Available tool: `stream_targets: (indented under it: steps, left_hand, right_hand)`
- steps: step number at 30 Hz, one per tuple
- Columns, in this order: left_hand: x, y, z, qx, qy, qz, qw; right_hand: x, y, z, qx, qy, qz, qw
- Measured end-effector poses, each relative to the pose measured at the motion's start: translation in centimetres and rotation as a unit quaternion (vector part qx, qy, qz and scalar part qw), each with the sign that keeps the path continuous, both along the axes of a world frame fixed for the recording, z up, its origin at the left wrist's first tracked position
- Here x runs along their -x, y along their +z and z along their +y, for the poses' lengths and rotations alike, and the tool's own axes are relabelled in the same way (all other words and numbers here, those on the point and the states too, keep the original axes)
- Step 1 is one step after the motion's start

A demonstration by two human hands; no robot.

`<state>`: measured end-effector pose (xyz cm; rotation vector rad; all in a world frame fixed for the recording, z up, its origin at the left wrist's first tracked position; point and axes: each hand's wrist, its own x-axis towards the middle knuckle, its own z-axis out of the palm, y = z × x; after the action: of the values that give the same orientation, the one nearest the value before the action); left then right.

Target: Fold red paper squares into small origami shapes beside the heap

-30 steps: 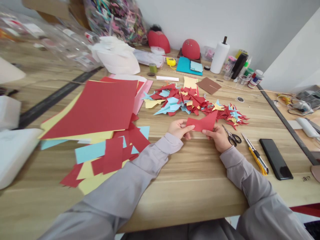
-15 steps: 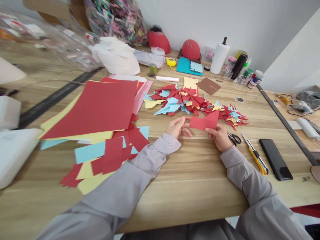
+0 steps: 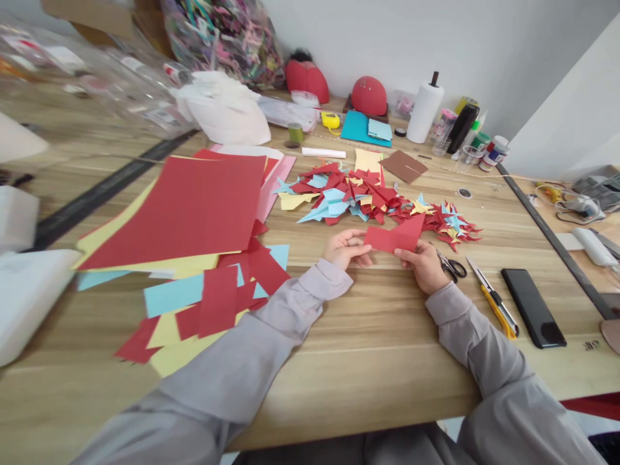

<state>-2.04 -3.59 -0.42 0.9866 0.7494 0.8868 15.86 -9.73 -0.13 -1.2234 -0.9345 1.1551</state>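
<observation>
Left fingers (image 3: 359, 249): I pinch the left end of the red paper (image 3: 389, 239).
Right fingers (image 3: 403, 254): I pinch its lower right.
Red paper: between my fingers, above the counter (image 3: 368, 361); could rip if I tug hard.
Scissors (image 3: 456, 268): just beside my right fingers; bumping could poke.

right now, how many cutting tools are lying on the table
2: the scissors, beside the right hand and partly hidden by it, and the yellow cutter, between the scissors and the black phone. Others could be hidden under the paper sheets.
</observation>
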Motion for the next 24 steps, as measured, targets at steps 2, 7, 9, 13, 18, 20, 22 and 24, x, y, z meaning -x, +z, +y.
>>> stream_targets:
  steps: [2, 7, 9, 13, 18, 20, 22, 24]
  left_hand:
    - [0.0, 0.0, 0.1, 0.015, 0.000, 0.003, 1.000]
    - [-0.1, -0.2, 0.2, 0.021, -0.016, 0.025, 0.999]
    - [-0.1, -0.5, 0.1, 0.002, -0.008, 0.028, 1.000]
    - [0.0, -0.8, -0.7, -0.208, 0.148, 0.078, 0.964]
    - [-0.1, -0.9, -2.0, -0.609, 0.118, 0.248, 0.744]
    - [-0.3, -0.7, -2.3, -0.649, 0.081, 0.285, 0.701]
    - [-0.4, -0.4, -2.5, -0.658, 0.037, 0.322, 0.679]
    - [-0.4, 0.0, -2.6, -0.661, 0.000, 0.341, 0.669]
  right_hand:
    - [-0.1, -0.2, 0.1, 0.001, -0.004, 0.008, 1.000]
    - [-0.3, -0.2, 0.2, 0.007, -0.011, 0.024, 1.000]
    - [-0.3, 0.0, 0.2, 0.013, -0.021, 0.029, 0.999]
    - [-0.3, 0.2, 0.3, 0.020, -0.036, 0.042, 0.998]
    - [-0.5, 0.1, 0.2, 0.020, -0.001, 0.037, 0.999]
    - [-0.5, 0.1, 0.0, 0.018, 0.025, 0.029, 0.999]
    - [-0.5, 0.2, -0.1, 0.019, 0.050, 0.017, 0.998]
    - [-0.4, 0.3, -0.1, 0.025, 0.069, 0.005, 0.997]
